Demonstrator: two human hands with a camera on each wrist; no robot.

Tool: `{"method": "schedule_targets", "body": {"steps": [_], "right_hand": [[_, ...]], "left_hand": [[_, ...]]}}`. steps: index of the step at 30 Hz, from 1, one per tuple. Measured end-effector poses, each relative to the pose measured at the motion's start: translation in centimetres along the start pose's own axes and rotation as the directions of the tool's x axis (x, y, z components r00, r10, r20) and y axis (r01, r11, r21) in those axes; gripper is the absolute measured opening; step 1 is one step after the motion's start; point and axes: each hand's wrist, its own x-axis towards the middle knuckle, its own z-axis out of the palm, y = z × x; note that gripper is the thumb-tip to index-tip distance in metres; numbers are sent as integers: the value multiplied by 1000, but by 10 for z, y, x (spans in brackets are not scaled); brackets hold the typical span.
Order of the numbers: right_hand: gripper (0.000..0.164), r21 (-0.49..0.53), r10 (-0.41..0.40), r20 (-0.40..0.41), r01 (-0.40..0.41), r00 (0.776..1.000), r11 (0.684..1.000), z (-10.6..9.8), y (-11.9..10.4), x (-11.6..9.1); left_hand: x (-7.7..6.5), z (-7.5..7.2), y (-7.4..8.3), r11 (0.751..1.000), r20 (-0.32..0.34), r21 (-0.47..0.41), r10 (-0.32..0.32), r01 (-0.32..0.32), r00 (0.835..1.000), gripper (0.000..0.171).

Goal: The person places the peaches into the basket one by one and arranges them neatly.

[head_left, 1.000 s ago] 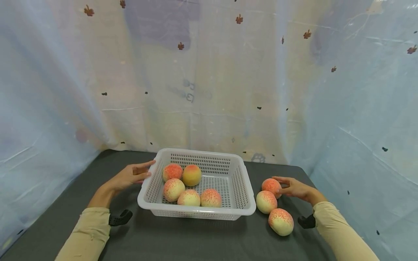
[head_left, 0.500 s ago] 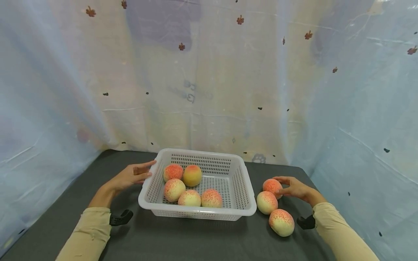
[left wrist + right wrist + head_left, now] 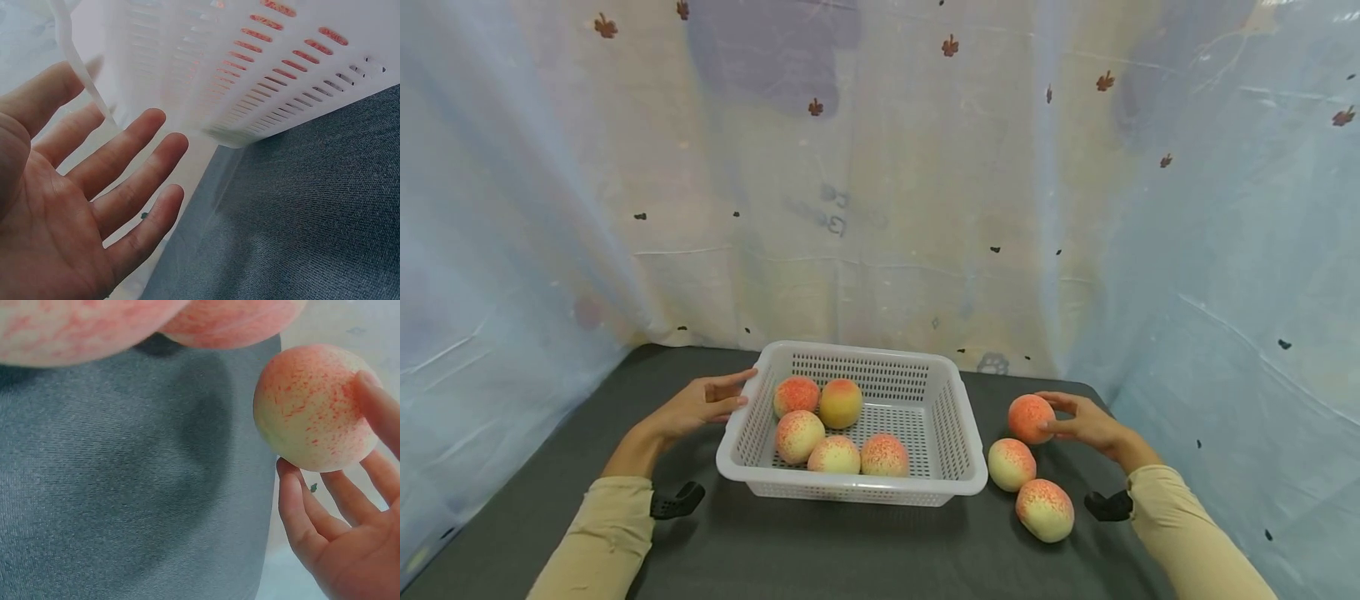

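My left hand (image 3: 718, 397) is at the left rim of a white slotted plastic basket (image 3: 857, 487), thumb and fingertips right at the edge. In the left wrist view its fingers (image 3: 119, 156) are spread and nearly straight beside the basket wall (image 3: 294, 81). Several red-and-yellow peaches (image 3: 836, 456) sit inside, mostly on the left and front. To the right of the basket, my right hand (image 3: 1086, 423) holds a reddish peach (image 3: 1028, 417) between thumb and fingers. The right wrist view shows this peach (image 3: 312, 409) raised off the table, its pale underside visible.
Two more peaches lie on the dark cloth-covered table (image 3: 820, 550): one peach (image 3: 1011, 464) close to the basket's right side, another peach (image 3: 1045, 510) nearer the front. A pale plastic curtain (image 3: 880, 183) hangs behind the table and at both sides.
My right hand has lifted the reddish peach up from beside the other two and slightly to the right. The left hand and basket have stayed in place.
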Motion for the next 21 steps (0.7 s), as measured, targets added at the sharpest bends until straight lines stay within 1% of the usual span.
{"method": "schedule_targets", "body": {"steps": [10, 15, 21], "right_hand": [[74, 60, -9, -106, 16, 994, 998, 0, -10, 1], [79, 73, -5, -124, 14, 992, 997, 0, -19, 2], [79, 83, -28, -133, 39, 991, 996, 3, -38, 1]], "left_hand": [[0, 0, -2, 1000, 3, -9, -8, 8, 1000, 67], [-1, 0, -3, 1000, 5, -21, 2, -2, 1000, 66], [-1, 0, 1, 1000, 3, 1, 0, 0, 1000, 67]]}}
